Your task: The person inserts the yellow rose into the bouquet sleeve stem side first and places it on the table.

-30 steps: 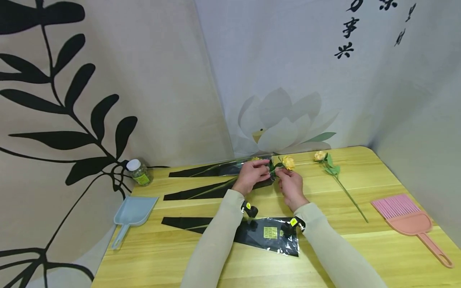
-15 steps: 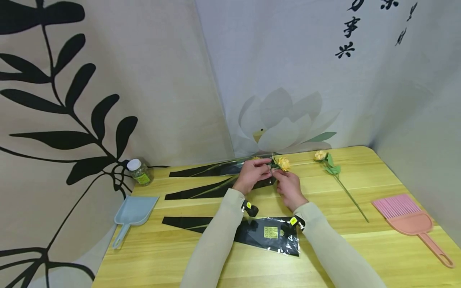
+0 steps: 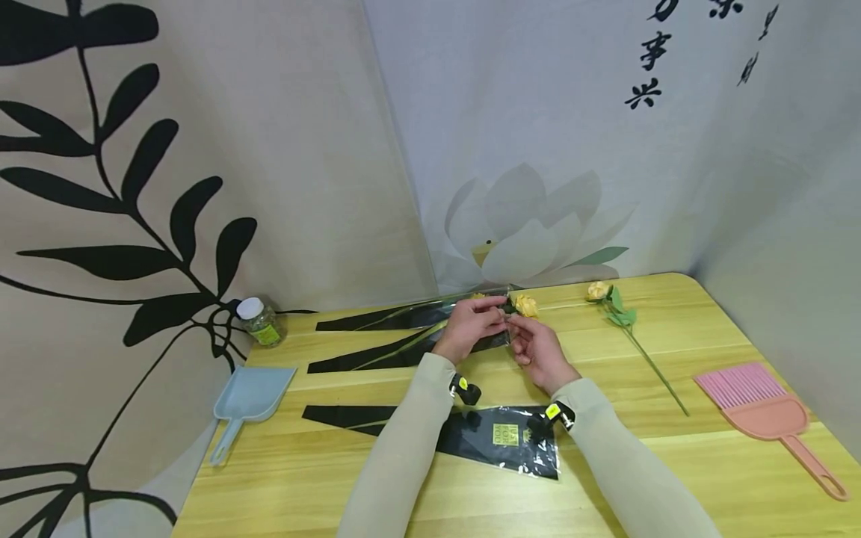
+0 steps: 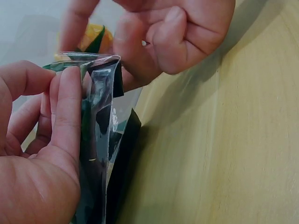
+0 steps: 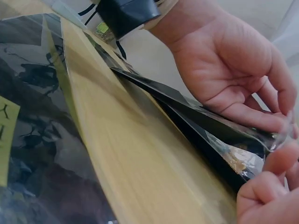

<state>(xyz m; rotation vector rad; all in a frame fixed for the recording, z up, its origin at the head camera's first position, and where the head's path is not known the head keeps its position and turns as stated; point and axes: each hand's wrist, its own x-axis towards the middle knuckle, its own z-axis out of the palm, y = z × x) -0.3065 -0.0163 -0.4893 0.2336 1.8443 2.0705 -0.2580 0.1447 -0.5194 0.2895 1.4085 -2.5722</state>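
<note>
A yellow artificial rose lies with its bloom beyond the mouth of a black-and-clear flower sleeve, its stem inside. My left hand pinches the rose's green part at the sleeve's mouth, thumb against fingers, as the left wrist view shows. My right hand pinches the sleeve's clear plastic edge, its other fingers curled, just below the bloom. In the right wrist view the fingertips of both hands meet near the clear rim, partly hidden.
Behind lies another filled sleeve, and in front a third sleeve with a gold label. A loose rose and a pink dustpan with a comb edge are right. A blue dustpan and lidded jar stand left.
The rose's bloom has moved left, closer to the sleeve's mouth. My right hand has shifted slightly left to the sleeve's edge, while my left hand has stayed nearly still.
</note>
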